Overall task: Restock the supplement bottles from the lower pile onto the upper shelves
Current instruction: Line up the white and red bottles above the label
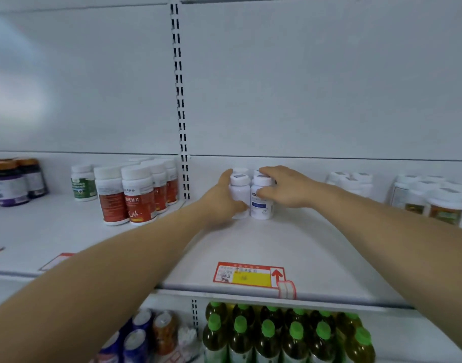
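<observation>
Two white supplement bottles stand side by side on the upper shelf (250, 247), with more white caps just behind them. My left hand (220, 203) grips the left bottle (239, 191) from its left side, thumb across the front. My right hand (282, 186) grips the right bottle (261, 208), which bears a blue label, fingers over its cap and thumb on its front. Both bottles are upright and touch the shelf.
Red-labelled bottles (135, 197) and a green-labelled one (83, 183) stand left of the slotted upright (182, 127); dark purple bottles (11, 183) sit far left. White bottles (350, 182) and orange-labelled ones (439, 203) stand right. A red price tag (248, 275) lies at the shelf's front. Green-capped drink bottles (279, 334) fill the shelf below.
</observation>
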Demonstrator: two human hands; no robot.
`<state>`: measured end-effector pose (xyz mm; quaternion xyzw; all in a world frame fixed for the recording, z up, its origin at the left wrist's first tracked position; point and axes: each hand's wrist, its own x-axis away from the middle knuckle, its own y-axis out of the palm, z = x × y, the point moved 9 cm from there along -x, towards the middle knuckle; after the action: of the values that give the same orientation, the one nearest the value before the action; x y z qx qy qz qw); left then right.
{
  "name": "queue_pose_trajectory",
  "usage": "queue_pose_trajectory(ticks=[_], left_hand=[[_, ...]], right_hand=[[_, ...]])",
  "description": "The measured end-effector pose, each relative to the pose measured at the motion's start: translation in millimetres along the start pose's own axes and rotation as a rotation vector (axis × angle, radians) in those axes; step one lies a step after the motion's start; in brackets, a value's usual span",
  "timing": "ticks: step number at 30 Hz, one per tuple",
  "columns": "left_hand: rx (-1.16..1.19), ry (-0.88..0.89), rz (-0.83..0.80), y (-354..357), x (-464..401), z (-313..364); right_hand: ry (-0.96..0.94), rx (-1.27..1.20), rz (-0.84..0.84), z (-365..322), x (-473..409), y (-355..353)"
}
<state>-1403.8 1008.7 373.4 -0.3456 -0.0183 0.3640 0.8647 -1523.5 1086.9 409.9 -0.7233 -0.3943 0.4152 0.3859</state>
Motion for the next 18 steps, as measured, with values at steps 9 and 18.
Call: queue_pose_trajectory(ticks=[9,18], left_hand=[[-0.016,0.012,0.023,-5,-6,-3],[-0.016,0.046,0.027,-4,-4,-6]], right_hand=[[0.015,0.063,-0.033,2,-6,1],[0.053,0.059,-0.068,-8,-14,-1]])
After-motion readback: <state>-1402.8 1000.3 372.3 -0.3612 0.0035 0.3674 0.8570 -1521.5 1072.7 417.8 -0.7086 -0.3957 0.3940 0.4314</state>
